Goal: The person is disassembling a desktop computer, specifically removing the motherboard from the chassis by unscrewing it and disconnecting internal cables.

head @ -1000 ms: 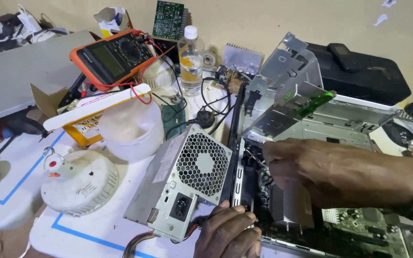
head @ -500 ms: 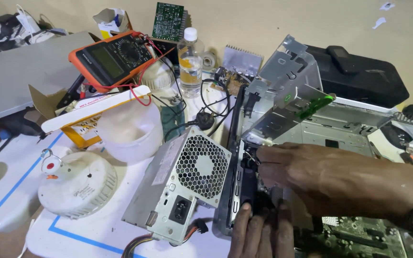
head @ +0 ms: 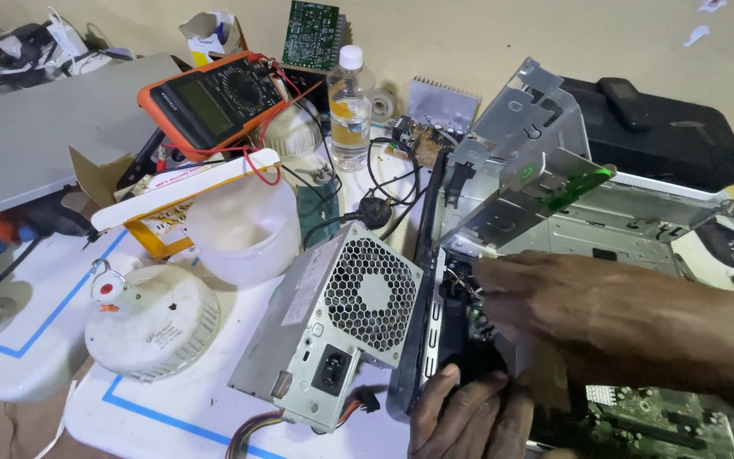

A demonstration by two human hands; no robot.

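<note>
The right hand point(head: 571, 306) reaches into the open computer case point(head: 639, 229) at the near right, fingers curled among wires; whether it grips anything I cannot tell. The left hand point(head: 469, 416) rests at the case's near edge, fingers loosely bent, its hold unclear. Left of the case lies a grey power supply point(head: 333, 327) with a pale side label. Farther left sits a yellow-and-white box point(head: 172, 200), beneath an orange multimeter point(head: 214, 102).
</note>
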